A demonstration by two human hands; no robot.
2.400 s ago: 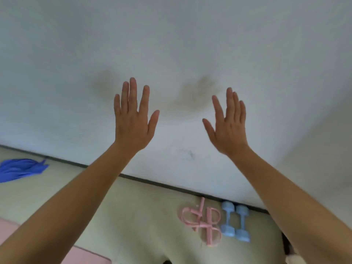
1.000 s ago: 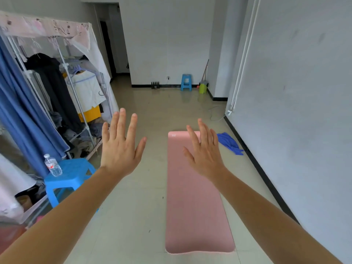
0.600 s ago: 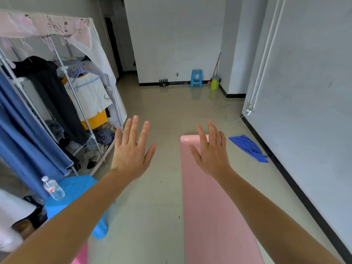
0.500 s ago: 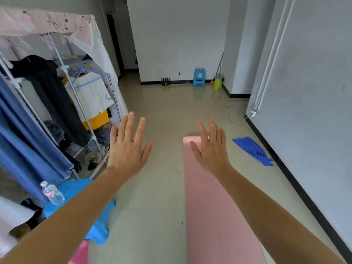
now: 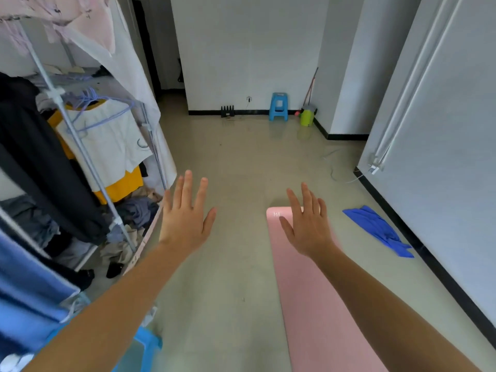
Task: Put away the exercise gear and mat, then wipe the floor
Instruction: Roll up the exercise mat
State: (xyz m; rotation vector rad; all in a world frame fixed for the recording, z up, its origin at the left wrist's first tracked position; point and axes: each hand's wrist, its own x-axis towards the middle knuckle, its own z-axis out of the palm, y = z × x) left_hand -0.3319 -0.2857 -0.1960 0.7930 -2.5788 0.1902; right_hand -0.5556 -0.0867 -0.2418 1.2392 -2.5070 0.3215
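Since half a second ago, the view is carried forward along the room, so the blue cloth (image 5: 378,229) and the far blue stool (image 5: 279,106) are seen nearer. Both hands are held out, spread flat with palms down and nothing gripped: the left hand (image 5: 185,221) is raised over bare floor (image 5: 241,162), the right hand (image 5: 308,226) over the far end of the pink exercise mat (image 5: 316,304). The mat is laid out flat on the floor, with the cloth crumpled just beside the black skirting (image 5: 429,259) at the right wall. A clothes rack (image 5: 88,162) hung with garments is seen at the left.
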